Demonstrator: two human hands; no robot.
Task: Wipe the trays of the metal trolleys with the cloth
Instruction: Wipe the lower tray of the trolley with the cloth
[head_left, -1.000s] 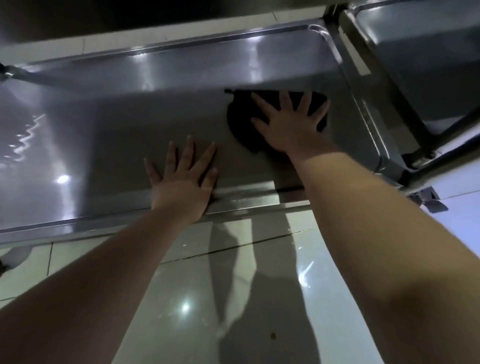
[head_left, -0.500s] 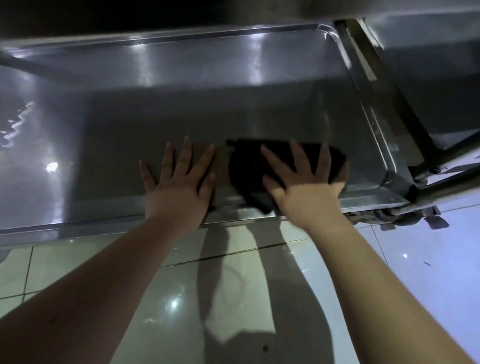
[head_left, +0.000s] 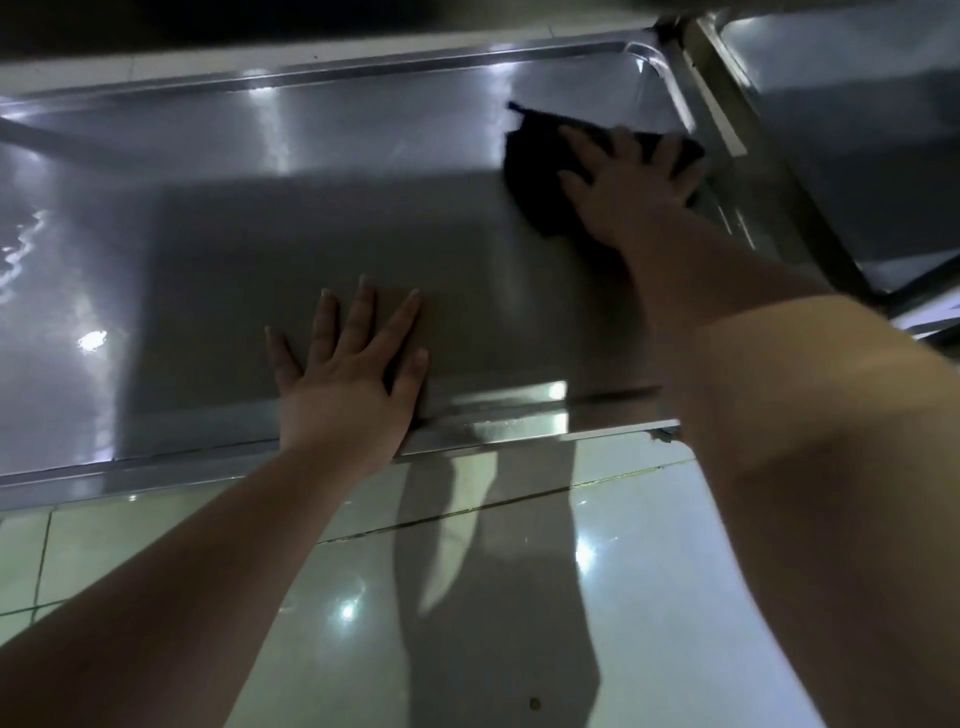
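Glossy pale floor tiles (head_left: 519, 597) in front of a low steel tray (head_left: 208, 234); dim light, glare spots on both

Counts: 2 trays, 1 cloth, 2 hands, 2 bare forearms

- second tray (head_left: 857, 130) sits just beyond the main tray's right end, an angled frame post (head_left: 753, 156) between them
- cloth (head_left: 535, 171): black, bunched, lying on the tray floor near the tray's far right corner, close to the right rim. One thin corner of it sticks out toward the far rim
- right hand (head_left: 628, 192): palm down on top of the cloth, its fingers (head_left: 582, 148) straight and spread apart, pressing the cloth flat against the tray. Not curled round it. Hand and cloth are motion-blurred, so the fingertips are not sharp
- left hand (head_left: 348, 384): palm flat on bare tray metal at the front rim, roughly mid-length of the tray, well apart from the cloth. Its fingers (head_left: 361, 317) are straight, fanned apart, pointing toward the far rim, thumb out to the right side; holds nothing. Heel of the hand lies over the front rim's lip

Shadows of both arms fall on the tiles below the front rim
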